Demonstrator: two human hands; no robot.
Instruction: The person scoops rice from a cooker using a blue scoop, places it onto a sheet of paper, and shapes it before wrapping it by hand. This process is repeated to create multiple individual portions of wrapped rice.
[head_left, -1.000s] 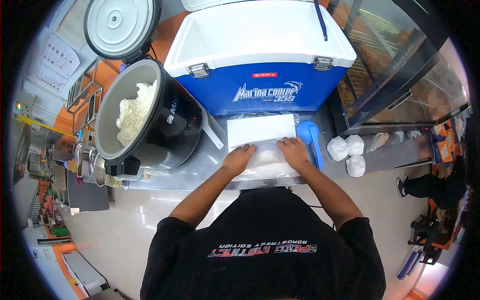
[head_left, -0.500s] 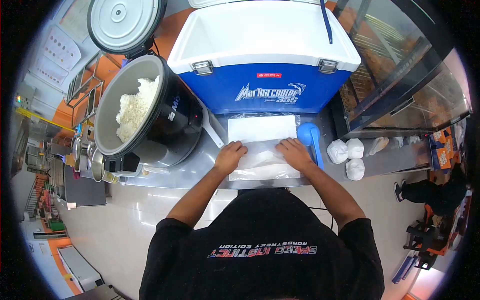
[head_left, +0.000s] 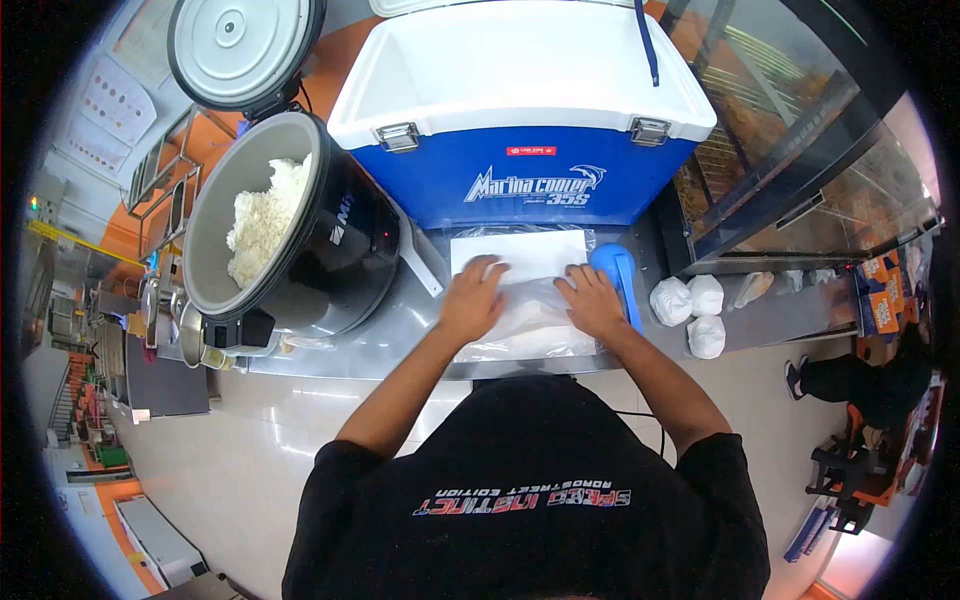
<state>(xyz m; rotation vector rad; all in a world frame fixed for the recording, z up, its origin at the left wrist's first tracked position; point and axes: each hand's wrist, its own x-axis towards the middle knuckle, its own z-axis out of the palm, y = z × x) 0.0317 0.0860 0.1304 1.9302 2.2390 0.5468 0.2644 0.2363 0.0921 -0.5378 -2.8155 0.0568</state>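
A stack of white paper sheets (head_left: 517, 248) lies on clear plastic wrap on the steel counter, directly in front of me. A thin translucent sheet (head_left: 530, 300) is turned up over its near part, between my hands. My left hand (head_left: 474, 300) is over the left side of the stack, slightly blurred, with its fingers spread. At the right edge, my right hand (head_left: 592, 300) rests its fingertips and thumb, held apart, on the sheet. Just beyond it lies a blue scoop (head_left: 622, 268). Three round white wrapped bundles (head_left: 688, 312) sit farther right.
To the left, an open rice cooker (head_left: 340, 250) holds white rice (head_left: 265, 220). A blue and white cooler (head_left: 530, 180) stands open behind the paper. A glass display case (head_left: 770, 200) borders the right. A person's leg (head_left: 835, 380) shows at far right.
My left hand has loosened from the sheet's edge and moved slightly up, its fingers spreading. My right hand's fingers have parted a little, still at the right side of the sheet.
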